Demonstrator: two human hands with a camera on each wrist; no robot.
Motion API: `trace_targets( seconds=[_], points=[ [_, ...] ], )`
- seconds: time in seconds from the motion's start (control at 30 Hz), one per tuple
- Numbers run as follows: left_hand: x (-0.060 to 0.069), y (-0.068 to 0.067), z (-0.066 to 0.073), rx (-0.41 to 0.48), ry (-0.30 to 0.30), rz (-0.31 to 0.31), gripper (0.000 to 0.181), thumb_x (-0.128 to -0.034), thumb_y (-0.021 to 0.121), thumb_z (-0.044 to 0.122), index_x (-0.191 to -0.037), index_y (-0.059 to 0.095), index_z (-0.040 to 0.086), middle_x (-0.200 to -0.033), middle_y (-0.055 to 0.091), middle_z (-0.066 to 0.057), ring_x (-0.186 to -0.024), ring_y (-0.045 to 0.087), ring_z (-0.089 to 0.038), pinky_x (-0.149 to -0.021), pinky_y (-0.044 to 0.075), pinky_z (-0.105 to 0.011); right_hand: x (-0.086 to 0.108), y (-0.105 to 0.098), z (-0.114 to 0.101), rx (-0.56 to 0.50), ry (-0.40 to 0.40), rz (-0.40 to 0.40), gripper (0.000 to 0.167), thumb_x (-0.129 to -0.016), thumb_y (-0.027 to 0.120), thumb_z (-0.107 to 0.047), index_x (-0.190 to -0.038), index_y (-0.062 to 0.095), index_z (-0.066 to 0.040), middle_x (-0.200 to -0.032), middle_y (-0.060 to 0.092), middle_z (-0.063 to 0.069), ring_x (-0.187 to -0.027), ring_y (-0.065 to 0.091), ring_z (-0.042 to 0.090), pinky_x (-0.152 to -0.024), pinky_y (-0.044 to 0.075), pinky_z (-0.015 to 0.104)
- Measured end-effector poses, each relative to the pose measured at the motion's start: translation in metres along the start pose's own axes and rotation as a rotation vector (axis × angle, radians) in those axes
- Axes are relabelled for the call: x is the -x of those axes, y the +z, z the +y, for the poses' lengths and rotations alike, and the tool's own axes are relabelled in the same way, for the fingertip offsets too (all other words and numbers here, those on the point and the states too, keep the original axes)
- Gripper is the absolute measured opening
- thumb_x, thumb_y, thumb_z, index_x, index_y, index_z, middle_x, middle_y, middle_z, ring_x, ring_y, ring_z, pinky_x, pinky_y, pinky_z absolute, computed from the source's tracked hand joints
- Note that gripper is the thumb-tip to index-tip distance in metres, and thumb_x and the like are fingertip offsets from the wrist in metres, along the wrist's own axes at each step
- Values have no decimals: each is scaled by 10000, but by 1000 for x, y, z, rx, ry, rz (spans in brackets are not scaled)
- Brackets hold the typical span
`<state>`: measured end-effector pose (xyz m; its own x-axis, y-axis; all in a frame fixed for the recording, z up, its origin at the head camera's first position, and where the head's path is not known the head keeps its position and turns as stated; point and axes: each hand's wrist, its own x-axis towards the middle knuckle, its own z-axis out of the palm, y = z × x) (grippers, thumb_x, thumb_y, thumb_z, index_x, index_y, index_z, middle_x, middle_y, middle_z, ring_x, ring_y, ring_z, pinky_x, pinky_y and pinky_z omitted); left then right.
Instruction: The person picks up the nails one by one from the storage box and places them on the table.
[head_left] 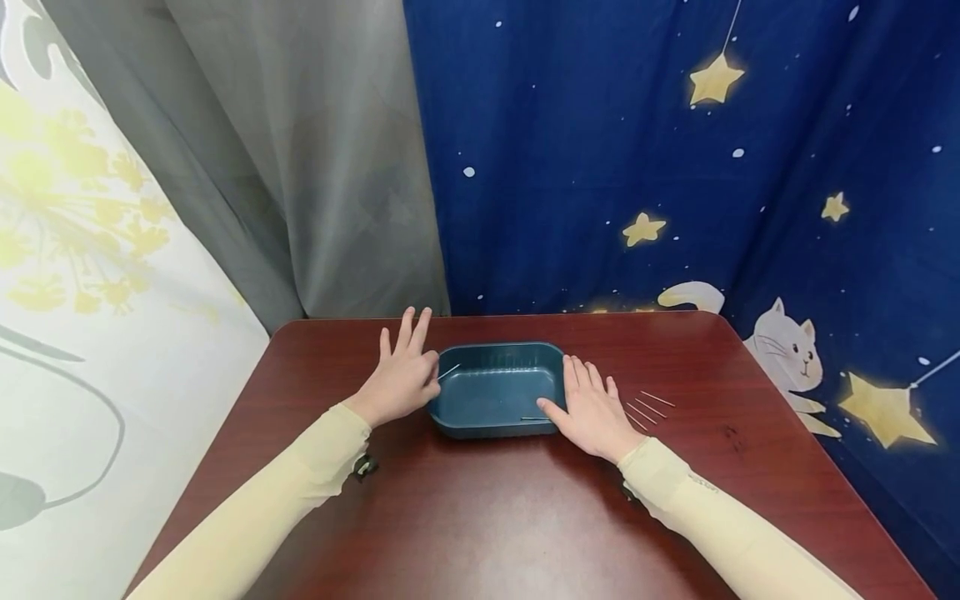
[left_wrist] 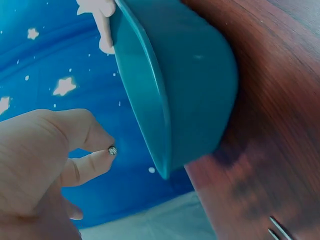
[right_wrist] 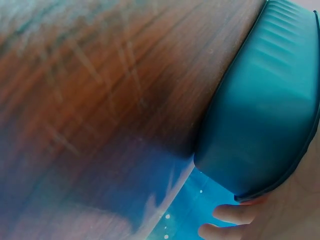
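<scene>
A dark teal oval plastic tray [head_left: 497, 432] stands on the table. Beside its left end, my left hand [head_left: 401, 379] pinches a thin metal nail [head_left: 450, 371] between thumb and forefinger, its other fingers spread. The nail's round head [left_wrist: 113, 150] shows at the fingertips in the left wrist view, and its shaft points over the tray. My right hand [head_left: 596, 412] rests along the tray's right rim, fingers straight, thumb reaching over the inside. Near that thumb, another thin nail [head_left: 534, 418] lies in the tray.
Several thin nails [head_left: 651, 407] lie on the reddish-brown table [head_left: 480, 517] to the right of my right hand. Two metal shafts [left_wrist: 280, 227] show on the table in the left wrist view's corner. Curtains [head_left: 570, 167] hang behind the table's far edge.
</scene>
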<state>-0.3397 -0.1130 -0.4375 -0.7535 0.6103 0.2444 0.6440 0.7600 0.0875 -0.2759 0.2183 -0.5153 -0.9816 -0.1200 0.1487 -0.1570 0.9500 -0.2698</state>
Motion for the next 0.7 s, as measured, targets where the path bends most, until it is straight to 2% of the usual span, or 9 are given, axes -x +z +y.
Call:
trace_targets(
  seconds=[0.33,0.57,0.7],
  points=[
    [26,5,-28,63,-76,41,158,-871,681,129,-734,614,171,-1654,56,-244,-1507,-106,-430,-1043,49,-804,-1,-1,0,9,3,-2,968,-964,455,-680,-1601,164,-11,-1619,258,192,-1470,225,416,-1110,196,686],
    [46,23,-51,73,-171,-21,237,-834,698,103,-661,565,195,-1647,68,-259,-1498,-129,-446,-1025,28,-816,0,0,0,2,6,-13,969,-965,453,-680,-1603,156,-14,-1623,252,190,-1470,225,417,-1113,188,687],
    [55,31,-62,66,-192,-23,241,-824,688,88,-648,561,194,-1639,82,-272,-1496,-124,-456,-1012,31,-825,0,2,0,0,9,-7,970,-964,453,-681,-1604,154,-16,-1623,252,187,-1471,224,416,-1115,187,686]
  ],
)
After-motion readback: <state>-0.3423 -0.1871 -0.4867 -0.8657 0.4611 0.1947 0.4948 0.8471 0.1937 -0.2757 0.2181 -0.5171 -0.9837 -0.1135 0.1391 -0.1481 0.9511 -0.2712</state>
